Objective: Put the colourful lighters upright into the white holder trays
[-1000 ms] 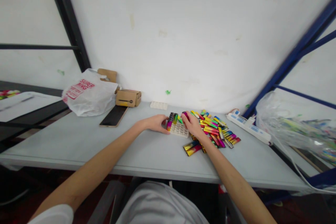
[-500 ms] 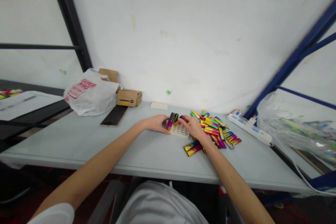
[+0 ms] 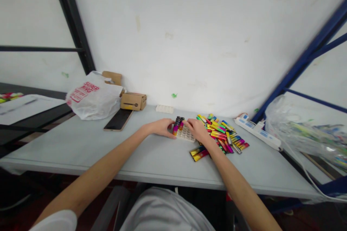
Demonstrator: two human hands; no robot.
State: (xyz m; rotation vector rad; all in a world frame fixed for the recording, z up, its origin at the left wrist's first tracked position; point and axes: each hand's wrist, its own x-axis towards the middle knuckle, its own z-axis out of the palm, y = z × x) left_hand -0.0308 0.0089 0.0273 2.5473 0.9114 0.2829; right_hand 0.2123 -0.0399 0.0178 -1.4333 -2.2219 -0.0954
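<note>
A small white slotted tray [image 3: 186, 135] lies on the grey table [image 3: 151, 155], with a few colourful metallic sticks [image 3: 177, 125] standing upright at its left end. My left hand [image 3: 159, 127] rests against the tray's left side, fingers curled round its edge. My right hand [image 3: 197, 130] reaches over the tray's far part, fingertips pinched at the standing sticks; what it holds is hidden. A heap of rainbow-coloured sticks [image 3: 221, 133] lies just right of that hand.
A phone [image 3: 118, 119], a small cardboard box [image 3: 133, 101] and a white printed plastic bag [image 3: 92, 95] sit at the back left. Another white tray [image 3: 164, 109] lies by the wall. A power strip [image 3: 256, 131] and a clear plastic bag [image 3: 306, 130] are on the right.
My right hand has brought a stick from above the tray's right part leftwards and down to the standing sticks. My left hand has stayed at the tray's left side.
</note>
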